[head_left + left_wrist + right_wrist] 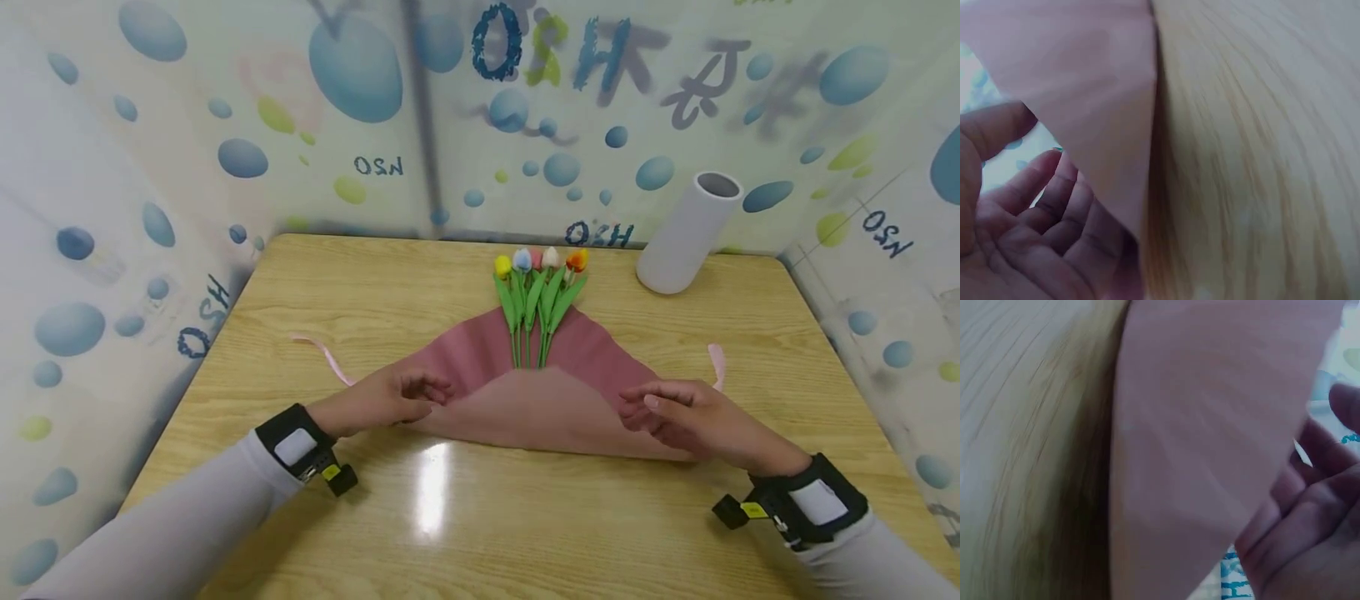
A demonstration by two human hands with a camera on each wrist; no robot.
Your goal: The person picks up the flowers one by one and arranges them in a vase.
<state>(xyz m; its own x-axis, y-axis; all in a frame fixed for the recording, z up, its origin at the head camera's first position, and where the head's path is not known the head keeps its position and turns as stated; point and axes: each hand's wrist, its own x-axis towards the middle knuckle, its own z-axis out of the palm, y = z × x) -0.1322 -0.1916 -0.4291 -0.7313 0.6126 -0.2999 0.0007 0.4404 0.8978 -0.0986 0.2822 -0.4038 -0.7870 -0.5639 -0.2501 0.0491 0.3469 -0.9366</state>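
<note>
A small bunch of tulips, with yellow, pale blue, pink, white and orange heads, lies on a sheet of wrapping paper in the head view. The paper is dusky pink, its near part folded up over the lower stems, whose ends are hidden. My left hand is at the paper's left end, fingers loosely bent beside the slanting folded edge. At the right end is my right hand, its fingers relaxed right at the paper's edge in the right wrist view. Neither hand pinches the paper.
A pink ribbon trails out from under the paper on the left, and another ribbon end shows on the right. The white vase stands at the table's back right. Patterned curtains surround the wooden table.
</note>
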